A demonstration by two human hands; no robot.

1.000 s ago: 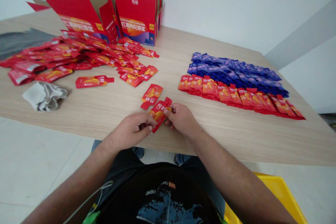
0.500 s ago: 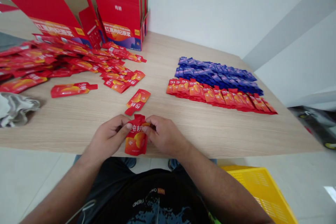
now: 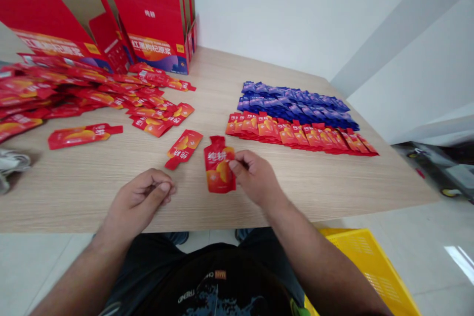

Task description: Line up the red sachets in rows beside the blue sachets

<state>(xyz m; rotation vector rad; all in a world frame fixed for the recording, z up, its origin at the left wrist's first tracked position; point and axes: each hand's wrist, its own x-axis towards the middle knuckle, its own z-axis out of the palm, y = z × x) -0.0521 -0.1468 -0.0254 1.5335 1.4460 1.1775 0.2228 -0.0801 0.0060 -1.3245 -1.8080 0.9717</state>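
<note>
My right hand (image 3: 255,177) pinches the right edge of a red and orange spouted pouch (image 3: 219,165) between thumb and fingers, and the pouch lies flat on the wooden table (image 3: 74,197). My left hand (image 3: 138,202) rests apart from it, fingers curled over nothing. A second red pouch (image 3: 184,148) lies at an angle just above and between my hands, touching neither. Beyond them a loose heap of similar pouches (image 3: 89,96) spreads to the left, with one lone pouch (image 3: 83,136) in front of it.
Overlapping rows of red pouches (image 3: 292,136) and blue-purple pouches (image 3: 294,103) lie on the right of the table. Red cardboard cartons (image 3: 148,17) stand at the back left, a grey cloth (image 3: 11,165) lies at the left edge, and a yellow crate (image 3: 370,266) sits on the floor.
My left hand has let go of the pouch and moved left. The pouch now lies flat on the table, held by my right hand. The whole scene has shifted left in view.
</note>
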